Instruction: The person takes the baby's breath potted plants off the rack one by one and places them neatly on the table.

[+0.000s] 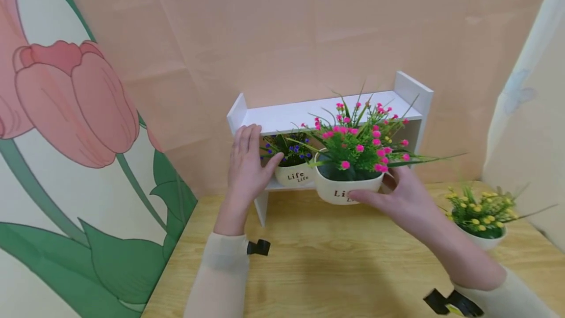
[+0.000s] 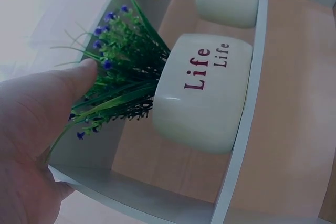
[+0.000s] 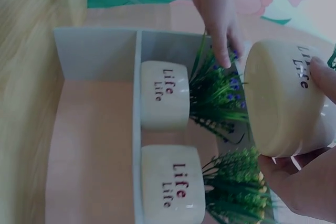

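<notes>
My right hand (image 1: 408,195) holds a white oval pot (image 1: 328,188) of pink artificial flowers (image 1: 375,136), thumb across its lettered front. The pot is in the air before the white shelf (image 1: 282,120), apart from it. At the shelf's upper left corner rests my left hand (image 1: 249,166), fingers extended over the edge, thumb spread near the purple flowers (image 2: 107,64). Those grow from another white pot (image 2: 202,93) on the lower board. Beside it on that board stands a pot (image 3: 173,184) with yellow flowers (image 3: 247,182), mostly hidden in the head view.
Another pot of yellow flowers (image 1: 481,215) stands on the wooden table (image 1: 318,264) at the right. A tulip-printed panel (image 1: 79,107) rises at the left. Behind the shelf hangs a pinkish backdrop (image 1: 282,28).
</notes>
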A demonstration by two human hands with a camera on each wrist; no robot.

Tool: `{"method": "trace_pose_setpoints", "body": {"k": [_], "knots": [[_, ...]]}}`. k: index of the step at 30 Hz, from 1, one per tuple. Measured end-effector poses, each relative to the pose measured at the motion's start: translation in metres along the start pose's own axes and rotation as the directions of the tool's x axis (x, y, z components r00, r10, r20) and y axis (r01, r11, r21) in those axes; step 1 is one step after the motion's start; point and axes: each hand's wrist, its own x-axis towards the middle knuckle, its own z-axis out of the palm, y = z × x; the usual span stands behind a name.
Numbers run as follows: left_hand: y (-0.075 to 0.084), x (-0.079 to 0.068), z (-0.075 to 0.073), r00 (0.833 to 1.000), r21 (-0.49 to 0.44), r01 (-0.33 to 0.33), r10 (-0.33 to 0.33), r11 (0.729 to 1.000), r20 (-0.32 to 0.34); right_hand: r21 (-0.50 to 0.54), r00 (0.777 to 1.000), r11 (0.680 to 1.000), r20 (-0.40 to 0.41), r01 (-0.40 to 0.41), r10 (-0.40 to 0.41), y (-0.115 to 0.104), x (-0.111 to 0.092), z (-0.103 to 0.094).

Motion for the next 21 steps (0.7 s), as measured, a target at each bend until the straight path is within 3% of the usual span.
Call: {"method": "trace_pose_setpoints", "body": {"k": [5, 9, 12, 21], "knots": [[0.000, 0.000, 0.001, 1.000, -0.003, -0.004, 0.004, 1.000, -0.001, -0.082, 1.000, 0.997, -0.022, 0.013, -0.015, 0.014, -0.008, -0.008], [-0.003, 0.001, 0.002, 1.000, -0.001, -0.017, 0.017, 1.000, -0.017, -0.213, 0.998, 0.975, -0.042, -0.055, 0.047, 0.025, -0.015, -0.016], [-0.004, 0.000, 0.002, 1.000, 0.002, -0.021, 0.021, 1.000, -0.018, -0.256, 0.996, 0.962, -0.040, -0.093, 0.085, 0.030, -0.020, -0.022], [-0.002, -0.001, 0.002, 1.000, -0.005, -0.020, 0.020, 1.000, -0.012, -0.220, 0.996, 0.975, -0.075, 0.029, -0.047, 0.055, -0.033, -0.031]]}}
